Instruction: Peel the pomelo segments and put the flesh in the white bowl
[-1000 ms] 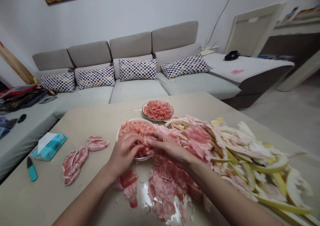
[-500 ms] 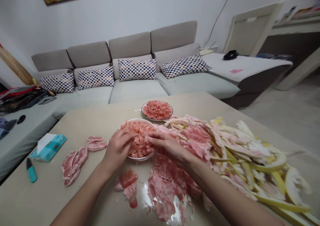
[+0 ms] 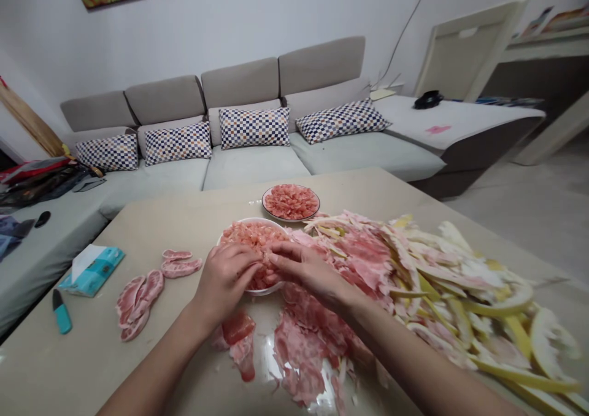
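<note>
Over a white bowl (image 3: pixel 271 291) heaped with pink pomelo flesh, my left hand (image 3: pixel 224 281) and my right hand (image 3: pixel 309 271) face each other, fingertips close together. Both are closed in a pinch around a small piece of pomelo flesh, mostly hidden by the fingers and hard to tell from the pulp below. A peeled pomelo segment (image 3: pixel 239 327), partly torn, lies on the table in front of the bowl. Pink membrane scraps (image 3: pixel 301 348) spread under and beside my right forearm.
Behind the bowl stands a dark-rimmed plate (image 3: pixel 264 207) of pomelo pulp. Yellow-white peels (image 3: pixel 488 305) pile up at right. At left lie unpeeled segments (image 3: pixel 140 302), a tissue pack (image 3: pixel 99 275) and a teal-handled knife (image 3: pixel 62 318). A grey sofa (image 3: pixel 257 161) runs behind the table.
My left hand has turned and shifted slightly right, its fingers now reaching further over the bowl toward my right hand. My right hand has barely moved. The view has shifted slightly.
</note>
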Demonstrator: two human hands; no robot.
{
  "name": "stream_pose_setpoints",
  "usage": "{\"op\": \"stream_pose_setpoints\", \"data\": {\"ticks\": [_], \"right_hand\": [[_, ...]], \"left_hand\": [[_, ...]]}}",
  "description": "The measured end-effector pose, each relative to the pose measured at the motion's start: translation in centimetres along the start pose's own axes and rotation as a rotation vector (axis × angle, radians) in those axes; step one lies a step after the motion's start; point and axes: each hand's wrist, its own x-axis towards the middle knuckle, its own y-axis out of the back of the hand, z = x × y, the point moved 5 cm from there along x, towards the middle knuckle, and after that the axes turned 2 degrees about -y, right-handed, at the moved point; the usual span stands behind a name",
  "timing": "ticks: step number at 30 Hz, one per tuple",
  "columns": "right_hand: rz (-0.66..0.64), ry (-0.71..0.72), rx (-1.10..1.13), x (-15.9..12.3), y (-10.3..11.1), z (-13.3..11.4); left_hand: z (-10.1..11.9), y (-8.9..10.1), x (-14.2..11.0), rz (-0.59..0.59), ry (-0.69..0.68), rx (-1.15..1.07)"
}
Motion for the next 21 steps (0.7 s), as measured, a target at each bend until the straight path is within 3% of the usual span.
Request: {"op": "stream_pose_setpoints", "data": {"ticks": [11, 21], "right_hand": [[0.016, 0.024, -0.024, -0.1, -0.2, 0.2], [-0.034, -0.047, 0.073, 0.0, -0.6, 0.6]], "left_hand": [[1.7, 0.5, 0.0, 0.019, -0.085, 0.157], [1.1, 0.1, 0.0, -0.027, 0.052, 0.041]]}}
